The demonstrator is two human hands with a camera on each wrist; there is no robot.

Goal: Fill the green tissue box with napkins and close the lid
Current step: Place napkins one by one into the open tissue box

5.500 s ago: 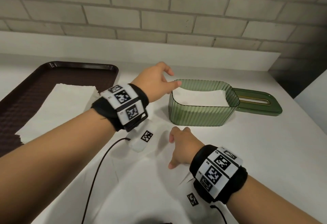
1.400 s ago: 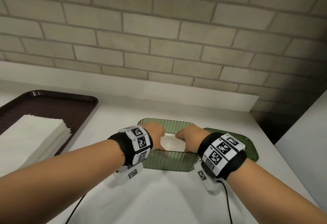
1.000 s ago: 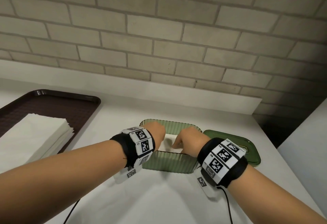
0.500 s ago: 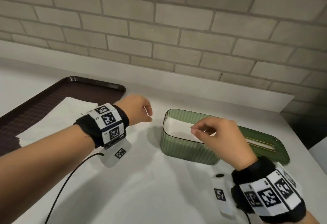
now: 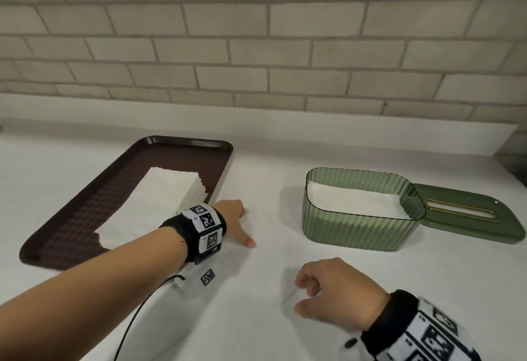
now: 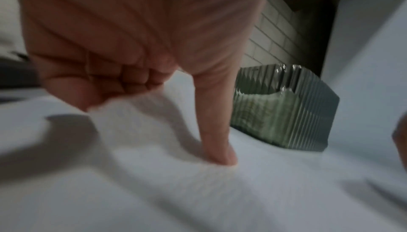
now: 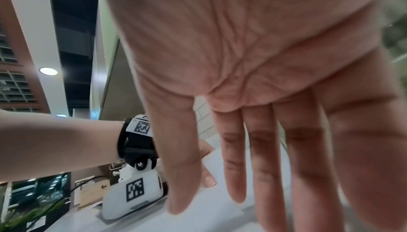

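Note:
The green ribbed tissue box (image 5: 356, 229) stands uncovered at the right, with white napkins (image 5: 350, 201) lying flat inside. Its green lid (image 5: 470, 218) lies on the table against the box's right side. A loose white napkin (image 5: 268, 261) is spread on the white table between my hands. My left hand (image 5: 239, 226) is at the napkin's far left corner, fingers curled on a raised fold (image 6: 103, 103) and thumb (image 6: 218, 148) pressing down. My right hand (image 5: 322, 289) hovers over the napkin's near right edge, fingers straight in the right wrist view (image 7: 242, 148), holding nothing.
A dark brown tray (image 5: 188, 141) sits at the left with a stack of white napkins (image 5: 159, 206) on it. A brick wall with a white ledge runs behind the table. A black cable trails from my left wrist toward the near edge.
My right hand has drawn back from the box rim to the near table. My left hand has dropped onto the napkin on the table. The box and the lid have stayed put.

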